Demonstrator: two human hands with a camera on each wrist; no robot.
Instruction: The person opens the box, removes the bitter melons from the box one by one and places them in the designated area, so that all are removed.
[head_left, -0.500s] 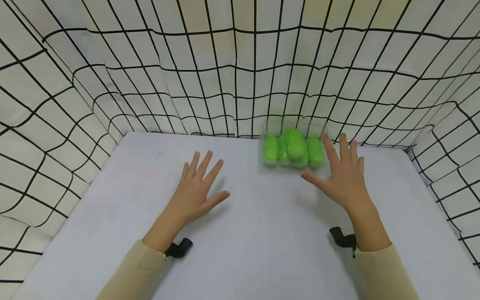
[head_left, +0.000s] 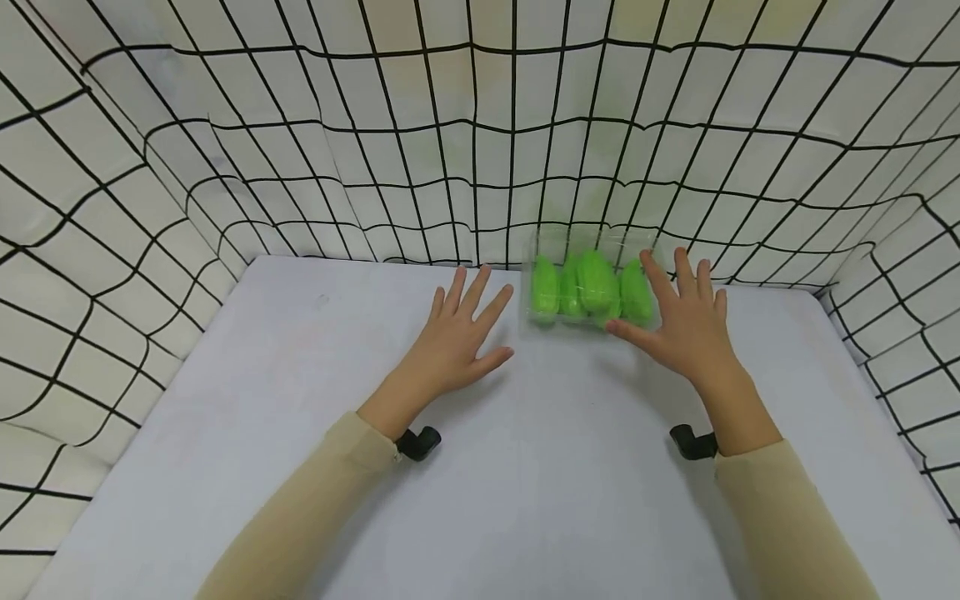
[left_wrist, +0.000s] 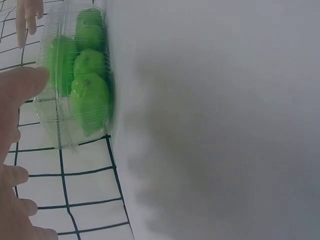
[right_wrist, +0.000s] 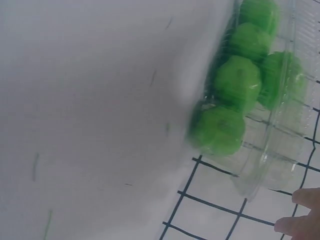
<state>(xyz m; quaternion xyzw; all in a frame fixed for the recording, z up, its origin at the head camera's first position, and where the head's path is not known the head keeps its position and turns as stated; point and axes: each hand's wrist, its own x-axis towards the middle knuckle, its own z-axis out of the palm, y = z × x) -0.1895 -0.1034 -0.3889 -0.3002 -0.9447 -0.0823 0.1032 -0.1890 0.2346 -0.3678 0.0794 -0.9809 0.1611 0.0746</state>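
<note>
Now I see both hands spread, fingers straight, on either side of a clear box (head_left: 591, 287) of green peppers (head_left: 596, 283) at the far edge of the table (head_left: 300, 417), against the gridded cloth (head_left: 300, 150). My right hand (head_left: 686, 321) lies at the box's right end, its thumb at the near right corner. My left hand (head_left: 457, 337) hovers just left of the box, apart from it. I count at least 4 peppers packed inside.

Left hand (head_left: 453, 337) (fingers spread) nearer clamshell (head_left: 588, 279)
</note>
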